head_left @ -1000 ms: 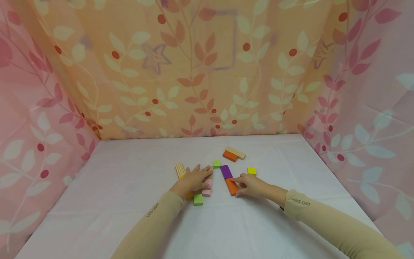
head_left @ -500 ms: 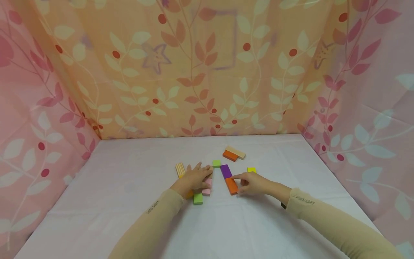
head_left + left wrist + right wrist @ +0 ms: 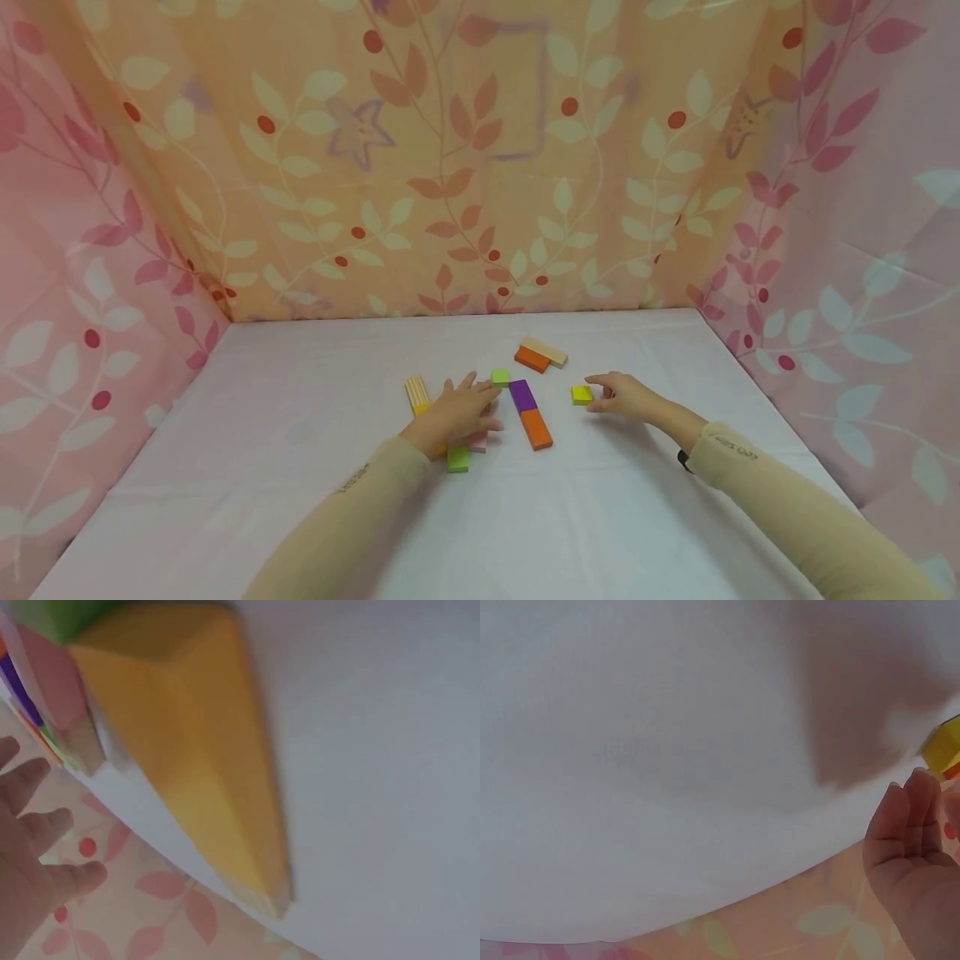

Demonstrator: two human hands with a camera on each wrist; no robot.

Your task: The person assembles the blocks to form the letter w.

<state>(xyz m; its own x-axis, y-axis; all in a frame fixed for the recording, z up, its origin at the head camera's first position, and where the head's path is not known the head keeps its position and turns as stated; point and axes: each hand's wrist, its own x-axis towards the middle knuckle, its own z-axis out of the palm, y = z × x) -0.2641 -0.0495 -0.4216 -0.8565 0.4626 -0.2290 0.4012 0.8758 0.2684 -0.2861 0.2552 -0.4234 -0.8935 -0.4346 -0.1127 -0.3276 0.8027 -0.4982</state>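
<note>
My left hand [image 3: 456, 414] is spread over a pink block [image 3: 477, 443], partly covering it. Whether it touches the block I cannot tell. In the left wrist view, the fingers are apart and hold nothing; a long orange-yellow block [image 3: 180, 742] lies beside the hand. At the right, my right hand [image 3: 630, 397] reaches a small yellow block [image 3: 581, 395], thumb and forefinger apart at its right side. The right wrist view shows that yellow block [image 3: 943, 750] just beyond the fingertips. Between the hands, a purple block [image 3: 522, 395] and an orange block [image 3: 536, 429] lie end to end.
Green blocks lie at the far end [image 3: 500, 378] and near end [image 3: 457, 460] of the left group. A striped block [image 3: 416, 392] sits left of the left hand. Farther back, a beige block [image 3: 545, 351] and another orange block [image 3: 531, 360] lie side by side on the white cloth.
My right hand has left the orange block and moved right to the small yellow block. The left hand's fingers have shifted slightly and spread over the pink block.
</note>
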